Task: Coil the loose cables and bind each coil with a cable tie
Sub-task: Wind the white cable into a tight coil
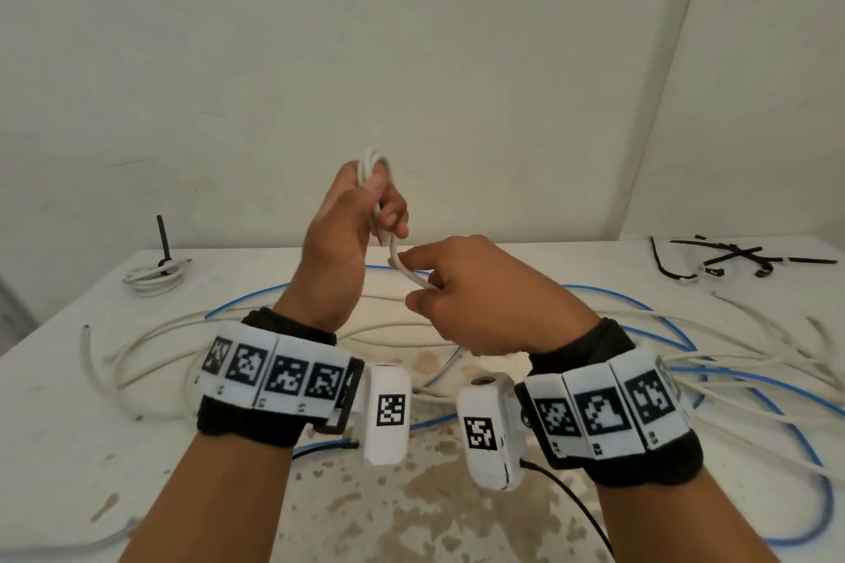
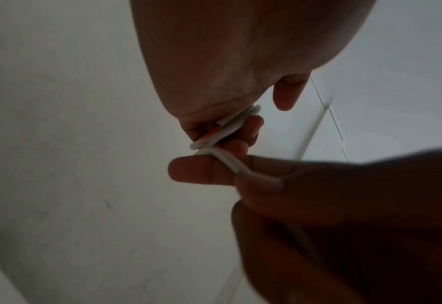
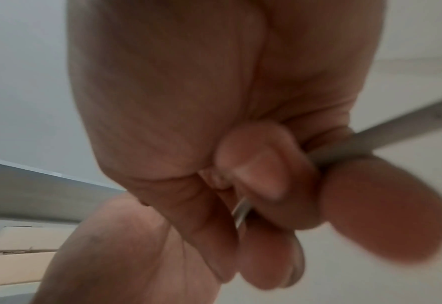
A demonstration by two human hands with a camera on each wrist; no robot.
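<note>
My left hand (image 1: pixel 366 215) is raised above the table and grips a small bundle of white cable loops (image 1: pixel 372 165). In the left wrist view the looped white cable (image 2: pixel 230 127) lies against my curled fingers, with a red core showing at one cut end. From that bundle the white cable (image 1: pixel 407 272) runs down into my right hand (image 1: pixel 462 288), which pinches it just below and to the right. In the right wrist view the cable (image 3: pixel 349 148) passes between my thumb and curled fingers. Black cable ties (image 1: pixel 731 258) lie at the table's far right.
Loose white cables (image 1: pixel 754 361) and blue cables (image 1: pixel 777 407) sprawl over the white table (image 1: pixel 55 402). A finished white coil bound with a black tie (image 1: pixel 153 277) sits at the far left. White walls stand close behind the table.
</note>
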